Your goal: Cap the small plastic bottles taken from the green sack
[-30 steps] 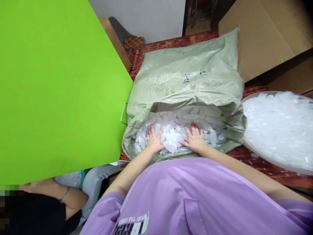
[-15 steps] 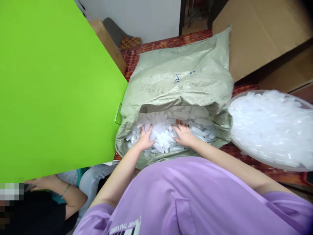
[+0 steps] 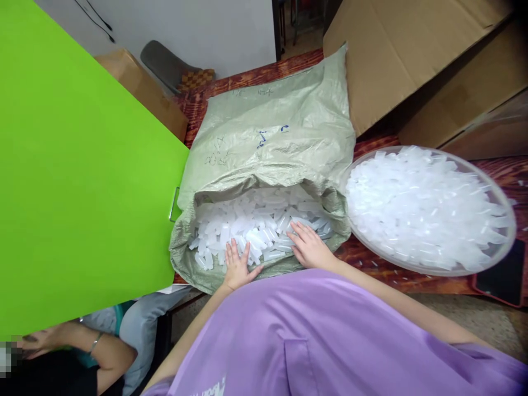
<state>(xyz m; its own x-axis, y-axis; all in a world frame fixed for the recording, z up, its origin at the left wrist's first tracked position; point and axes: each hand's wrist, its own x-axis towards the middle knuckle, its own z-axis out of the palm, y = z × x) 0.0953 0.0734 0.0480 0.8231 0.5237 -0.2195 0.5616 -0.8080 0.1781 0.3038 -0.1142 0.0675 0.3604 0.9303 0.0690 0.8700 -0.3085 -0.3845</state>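
Note:
A pale green woven sack (image 3: pixel 268 143) lies on a reddish patterned table with its mouth towards me, full of small translucent white plastic tubes (image 3: pixel 251 223). My left hand (image 3: pixel 236 267) lies flat on the tubes at the sack's near lip, fingers stretched out. Just to its right, my right hand (image 3: pixel 308 246) rests on the tubes too, fingers extended and slightly spread. Neither hand grips anything that I can see.
A round clear basin (image 3: pixel 433 209) heaped with the same white tubes sits to the right of the sack. Cardboard boxes (image 3: pixel 404 49) stand behind. A large green panel (image 3: pixel 74 165) covers the left. Another person's arm (image 3: pixel 82 344) shows at lower left. A dark phone (image 3: pixel 501 280) lies at the right edge.
Both hands have drawn back towards me over the tubes to the sack's near lip. The view has swung right, bringing the whole basin into sight.

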